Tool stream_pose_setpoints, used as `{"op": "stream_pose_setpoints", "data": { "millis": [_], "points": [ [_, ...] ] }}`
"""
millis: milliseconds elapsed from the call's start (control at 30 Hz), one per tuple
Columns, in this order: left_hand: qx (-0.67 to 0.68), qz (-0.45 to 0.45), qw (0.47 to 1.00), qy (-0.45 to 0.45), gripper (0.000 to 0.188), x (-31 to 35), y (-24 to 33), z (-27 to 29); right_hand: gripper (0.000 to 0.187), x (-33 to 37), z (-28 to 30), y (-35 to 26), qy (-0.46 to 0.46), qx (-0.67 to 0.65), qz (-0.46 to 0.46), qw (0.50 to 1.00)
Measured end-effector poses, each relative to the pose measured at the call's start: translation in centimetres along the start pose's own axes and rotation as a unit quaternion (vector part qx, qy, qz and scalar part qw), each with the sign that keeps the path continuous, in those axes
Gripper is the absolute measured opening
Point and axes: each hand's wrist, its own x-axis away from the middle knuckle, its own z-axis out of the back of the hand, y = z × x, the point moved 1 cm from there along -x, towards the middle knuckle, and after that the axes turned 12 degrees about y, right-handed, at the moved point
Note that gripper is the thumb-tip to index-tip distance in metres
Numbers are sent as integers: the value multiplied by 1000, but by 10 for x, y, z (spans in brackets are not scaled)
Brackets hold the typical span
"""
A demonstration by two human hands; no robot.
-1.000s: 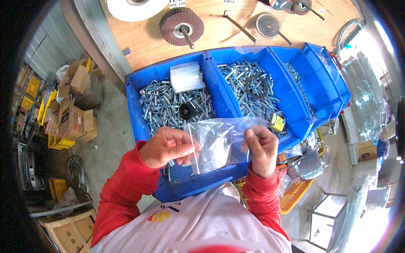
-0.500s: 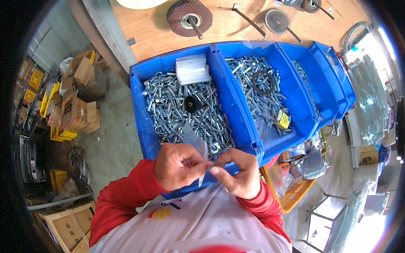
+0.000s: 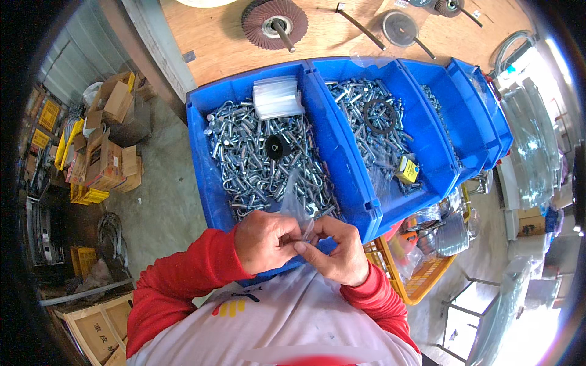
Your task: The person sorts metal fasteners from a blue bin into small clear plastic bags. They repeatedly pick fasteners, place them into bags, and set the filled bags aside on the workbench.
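My left hand [image 3: 267, 242] and my right hand [image 3: 336, 249] meet at the near edge of the leftmost blue bin [image 3: 207, 189]. Between their fingertips they pinch a clear plastic bag [image 3: 293, 200], one part of it standing up over the bin. Whether anything is inside the bag I cannot tell. Bent metal bolts [image 3: 244, 165] fill that bin. On top of them lie a stack of clear plastic bags [image 3: 278, 99] and a round black part [image 3: 278, 147].
A second blue bin [image 3: 427, 171] holds metal bolts, a black ring [image 3: 379, 116] and a small yellow box [image 3: 408, 171]. Grinding discs [image 3: 274, 23] are mounted on the wooden board [image 3: 213, 55] behind. A yellow crate [image 3: 421, 291] stands low at the right, cardboard boxes [image 3: 107, 161] at the left.
My hands have drawn closer together, and the bag between them has shifted slightly right. The bins have not moved.
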Motion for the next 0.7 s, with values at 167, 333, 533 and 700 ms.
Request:
{"op": "stream_pose_setpoints", "data": {
  "millis": [167,333,533,700],
  "points": [
    [-1,2,1000,-8,20,1,-1,1,14,3,-4,-1,6,24,-23,999],
    [1,7,1000,1,18,1,-5,4,15,8,-13,-5,59,28,-11,998],
    [-63,-42,997,-1,16,-2,-9,5,15,10,-26,-16,97,85,37,991],
    [-78,-48,996,-5,16,-7,-13,12,15,10,-35,-20,133,99,20,986]
  ]
}}
